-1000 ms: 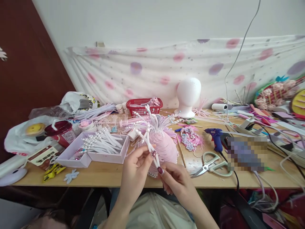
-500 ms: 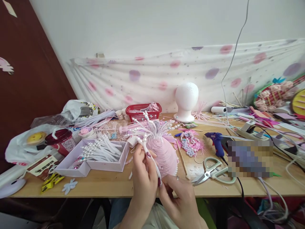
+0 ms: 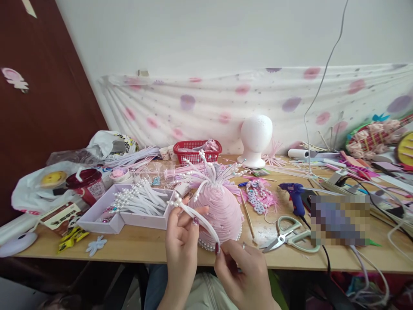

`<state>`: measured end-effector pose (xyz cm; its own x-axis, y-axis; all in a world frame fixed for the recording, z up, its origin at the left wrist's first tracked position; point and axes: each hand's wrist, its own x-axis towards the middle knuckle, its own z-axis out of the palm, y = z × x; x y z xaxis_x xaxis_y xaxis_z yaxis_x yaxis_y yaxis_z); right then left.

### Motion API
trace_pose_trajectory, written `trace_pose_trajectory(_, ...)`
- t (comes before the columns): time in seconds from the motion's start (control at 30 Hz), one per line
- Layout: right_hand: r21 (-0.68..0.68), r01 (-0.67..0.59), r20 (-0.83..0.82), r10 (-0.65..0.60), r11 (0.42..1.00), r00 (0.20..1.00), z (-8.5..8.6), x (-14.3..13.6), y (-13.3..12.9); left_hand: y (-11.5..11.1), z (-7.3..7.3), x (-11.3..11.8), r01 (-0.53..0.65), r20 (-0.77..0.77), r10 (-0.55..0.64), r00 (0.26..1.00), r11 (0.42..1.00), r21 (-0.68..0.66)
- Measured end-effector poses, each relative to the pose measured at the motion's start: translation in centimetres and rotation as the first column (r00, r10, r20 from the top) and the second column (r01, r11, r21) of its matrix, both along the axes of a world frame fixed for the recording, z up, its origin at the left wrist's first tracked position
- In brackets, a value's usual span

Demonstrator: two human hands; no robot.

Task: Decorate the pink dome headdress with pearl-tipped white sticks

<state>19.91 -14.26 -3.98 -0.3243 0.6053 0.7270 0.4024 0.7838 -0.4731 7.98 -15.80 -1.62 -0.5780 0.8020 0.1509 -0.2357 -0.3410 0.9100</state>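
Observation:
A white stem strip [image 3: 202,220] with pearl beads at its upper left end arches between my two hands. My left hand [image 3: 183,239] pinches it below the beads, the fingers closed round it. At its lower end, my right hand [image 3: 241,262] grips the strip between thumb and fingertips. Just behind them stands a pink layered dome [image 3: 222,209] with pearls along its bottom edge and a spray of white and pink strips on top. More pearl-tipped white stems [image 3: 146,200] fill a white box [image 3: 145,220] to the left.
Grey-green scissors [image 3: 285,236], a wooden stick [image 3: 248,215] and a blue glue gun [image 3: 294,198] lie to the right. A white foam head [image 3: 256,137] and a red basket [image 3: 197,151] stand behind. Cables [image 3: 364,262] run at the right; a lidded cup [image 3: 86,185] is at the left.
My left hand has moved left, away from my right hand, and the beaded strip now bows in a wider curve between them. The view has shifted slightly.

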Motion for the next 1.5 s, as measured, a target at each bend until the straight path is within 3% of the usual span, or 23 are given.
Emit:
trace_pose_trajectory(0.13, -0.104, -0.093, -0.125, 0.079, 0.990, 0.989, -0.4, -0.4, 0.0, 0.6, 0.1, 0.2, 0.055, 0.220, -0.060, 0.974, 0.998, 0.028)
trace_pose_trajectory(0.27, -0.140, -0.155, -0.114, 0.140, 0.978, 0.984, -1.0, -0.7, 0.2, 1.3, 0.5, 0.0, -0.032, 0.283, 0.018, 0.959, 0.999, 0.044)
trace_pose_trajectory(0.43, -0.103, -0.159, -0.047, 0.155, 0.982, 0.987, -1.5, -0.9, 0.2, 1.9, 0.6, -0.4, -0.038, 0.206, 0.033, 0.978, 0.999, 0.020)
trace_pose_trajectory(0.63, 0.041, -0.054, 0.031, 0.053, 0.998, 0.998, -2.3, -1.4, -0.1, 2.4, 0.2, -1.7, -0.185, -0.058, 0.186, 0.981, 0.983, 0.020)
trace_pose_trajectory(0.7, 0.040, -0.052, 0.033, 0.051, 0.998, 0.998, -2.2, -1.4, 0.0, 2.3, 0.2, -2.1, -0.117, -0.020, 0.117, 0.993, 0.993, 0.015)
trace_pose_trajectory(0.83, -0.103, -0.142, -0.025, 0.140, 0.984, 0.990, -1.8, -1.1, 0.1, 1.8, 0.1, -2.7, 0.209, 0.159, -0.220, 0.962, 0.974, 0.087)
trace_pose_trajectory(0.93, -0.325, -0.204, -0.138, 0.167, 0.924, 0.976, -1.5, -0.7, 0.2, 1.3, -0.1, -3.1, 0.396, 0.233, -0.416, 0.879, 0.909, 0.129)
trace_pose_trajectory(1.07, -0.550, -0.333, -0.255, 0.226, 0.766, 0.940, -1.1, -0.4, 0.6, 1.0, -0.1, -3.3, 0.452, 0.262, -0.465, 0.846, 0.885, 0.110)
trace_pose_trajectory(1.27, -0.621, -0.447, -0.349, 0.283, 0.644, 0.893, 0.0, -0.4, 1.7, 1.6, 1.1, -3.3, 0.517, 0.074, -0.518, 0.852, 0.855, 0.029)
trace_pose_trajectory(1.5, -0.666, -0.538, -0.496, 0.232, 0.517, 0.837, 0.4, -0.3, 3.1, 2.8, 3.3, -3.9, 0.542, -0.258, -0.578, 0.774, 0.816, -0.200)
